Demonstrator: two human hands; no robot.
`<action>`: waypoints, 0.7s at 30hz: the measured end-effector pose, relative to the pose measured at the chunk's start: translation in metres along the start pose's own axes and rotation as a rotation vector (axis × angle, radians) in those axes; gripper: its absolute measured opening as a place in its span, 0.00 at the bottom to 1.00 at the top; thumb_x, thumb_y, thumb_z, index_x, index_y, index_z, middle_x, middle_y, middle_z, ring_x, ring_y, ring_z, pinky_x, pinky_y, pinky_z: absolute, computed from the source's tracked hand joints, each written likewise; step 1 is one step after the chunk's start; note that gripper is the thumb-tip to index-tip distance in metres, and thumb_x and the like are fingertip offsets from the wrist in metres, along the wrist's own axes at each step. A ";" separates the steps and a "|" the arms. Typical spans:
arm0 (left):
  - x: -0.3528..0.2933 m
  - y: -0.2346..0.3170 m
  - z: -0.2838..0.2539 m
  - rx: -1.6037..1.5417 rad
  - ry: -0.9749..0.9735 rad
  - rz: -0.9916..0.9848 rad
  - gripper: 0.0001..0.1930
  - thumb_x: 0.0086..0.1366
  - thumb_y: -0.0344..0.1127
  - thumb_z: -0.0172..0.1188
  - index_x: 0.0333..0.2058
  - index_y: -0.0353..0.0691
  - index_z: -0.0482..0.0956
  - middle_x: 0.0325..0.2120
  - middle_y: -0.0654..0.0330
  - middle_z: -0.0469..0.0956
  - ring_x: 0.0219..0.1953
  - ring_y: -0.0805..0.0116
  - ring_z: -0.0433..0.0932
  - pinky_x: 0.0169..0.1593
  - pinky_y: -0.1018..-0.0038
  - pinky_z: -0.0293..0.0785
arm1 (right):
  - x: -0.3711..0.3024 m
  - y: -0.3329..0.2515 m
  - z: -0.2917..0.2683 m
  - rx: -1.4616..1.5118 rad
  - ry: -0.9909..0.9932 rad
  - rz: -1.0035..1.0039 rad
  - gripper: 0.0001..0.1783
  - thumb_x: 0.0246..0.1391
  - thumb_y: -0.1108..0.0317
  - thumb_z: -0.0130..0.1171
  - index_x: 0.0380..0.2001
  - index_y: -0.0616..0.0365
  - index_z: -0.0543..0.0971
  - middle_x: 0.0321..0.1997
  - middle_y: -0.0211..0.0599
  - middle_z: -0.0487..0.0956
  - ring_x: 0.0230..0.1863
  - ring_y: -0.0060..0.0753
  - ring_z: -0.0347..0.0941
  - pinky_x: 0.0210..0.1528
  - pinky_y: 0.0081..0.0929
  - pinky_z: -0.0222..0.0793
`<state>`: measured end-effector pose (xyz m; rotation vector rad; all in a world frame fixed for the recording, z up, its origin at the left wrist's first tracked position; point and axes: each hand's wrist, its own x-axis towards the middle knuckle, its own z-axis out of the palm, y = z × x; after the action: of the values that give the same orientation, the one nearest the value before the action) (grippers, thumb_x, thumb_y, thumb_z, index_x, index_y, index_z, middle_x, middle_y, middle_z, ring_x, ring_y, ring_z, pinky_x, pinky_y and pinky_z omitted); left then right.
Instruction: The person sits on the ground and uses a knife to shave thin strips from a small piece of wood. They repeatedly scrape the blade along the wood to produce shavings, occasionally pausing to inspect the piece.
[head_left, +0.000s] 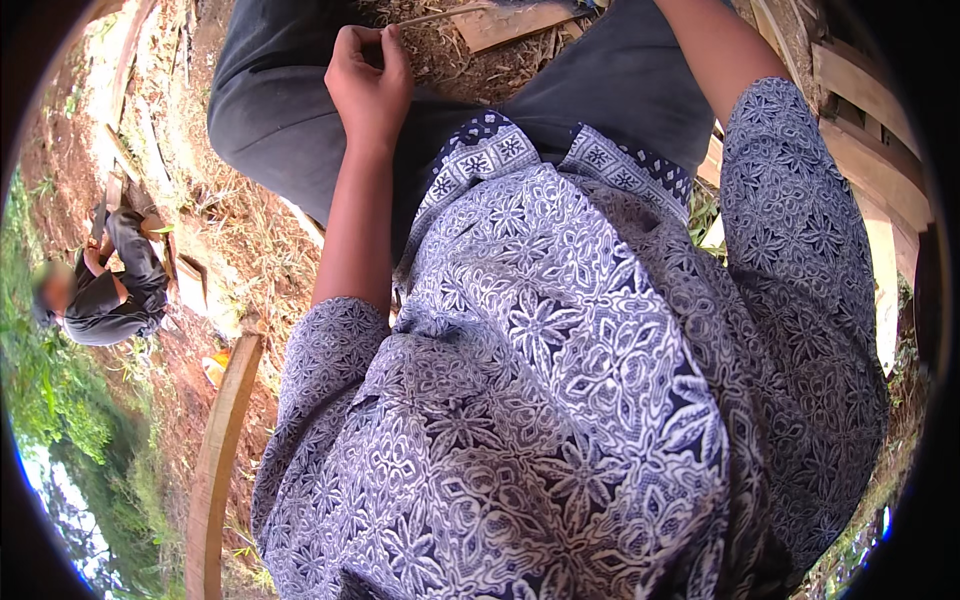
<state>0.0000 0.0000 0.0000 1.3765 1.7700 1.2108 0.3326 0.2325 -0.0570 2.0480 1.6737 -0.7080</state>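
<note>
My left hand (370,80) is above my left thigh, its fingers curled and pinched together. A thin light-brown stick (440,15) runs to the right from the fingertips and appears to be held by them. Just beyond that stick, a flat piece of sawn wood (515,25) lies on the ground between my legs. My right forearm (715,40) reaches past the top edge, so the right hand is out of the picture. Dark trousers (280,120) cover my spread legs.
Dry plant scraps and bare soil (430,55) lie between my knees. Wooden planks (870,85) are stacked at my right. A curved-looking wooden beam (222,460) stands on the left. Farther left, another person (120,280) in dark clothes sits near green plants.
</note>
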 end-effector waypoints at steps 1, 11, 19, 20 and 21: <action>-0.001 -0.001 0.001 -0.003 -0.001 0.005 0.11 0.67 0.33 0.65 0.29 0.37 0.74 0.21 0.59 0.81 0.22 0.75 0.78 0.27 0.77 0.72 | 0.015 0.010 0.004 0.011 0.050 0.002 0.26 0.53 0.41 0.65 0.35 0.54 0.89 0.39 0.49 0.86 0.43 0.37 0.85 0.48 0.35 0.77; -0.010 0.001 0.020 0.373 -0.007 0.129 0.10 0.70 0.36 0.57 0.31 0.36 0.72 0.20 0.50 0.77 0.23 0.44 0.77 0.29 0.55 0.73 | -0.050 -0.032 0.037 0.691 -0.080 -0.307 0.30 0.66 0.38 0.49 0.51 0.53 0.79 0.35 0.38 0.81 0.29 0.29 0.74 0.30 0.37 0.68; -0.010 0.022 0.013 0.609 -0.225 0.173 0.13 0.71 0.40 0.53 0.29 0.40 0.72 0.22 0.50 0.79 0.25 0.43 0.79 0.28 0.52 0.73 | -0.114 -0.058 0.131 0.720 -0.092 -0.305 0.29 0.68 0.40 0.48 0.57 0.51 0.70 0.43 0.44 0.80 0.39 0.38 0.78 0.40 0.37 0.72; -0.010 0.024 0.012 0.627 -0.236 0.190 0.13 0.71 0.40 0.54 0.28 0.41 0.72 0.22 0.51 0.79 0.25 0.44 0.80 0.27 0.53 0.73 | -0.115 -0.059 0.140 0.587 -0.019 -0.291 0.27 0.68 0.41 0.48 0.56 0.51 0.71 0.43 0.46 0.80 0.40 0.41 0.78 0.41 0.37 0.72; -0.010 0.027 0.011 0.636 -0.250 0.185 0.14 0.72 0.41 0.52 0.29 0.41 0.72 0.23 0.50 0.79 0.26 0.43 0.79 0.28 0.52 0.73 | -0.117 -0.059 0.145 0.661 0.012 -0.370 0.25 0.69 0.43 0.48 0.54 0.52 0.72 0.43 0.47 0.81 0.41 0.43 0.78 0.43 0.38 0.72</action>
<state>0.0235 -0.0047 0.0194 1.9826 1.9560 0.5236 0.2376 0.0670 -0.0994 2.1457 2.0420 -1.5454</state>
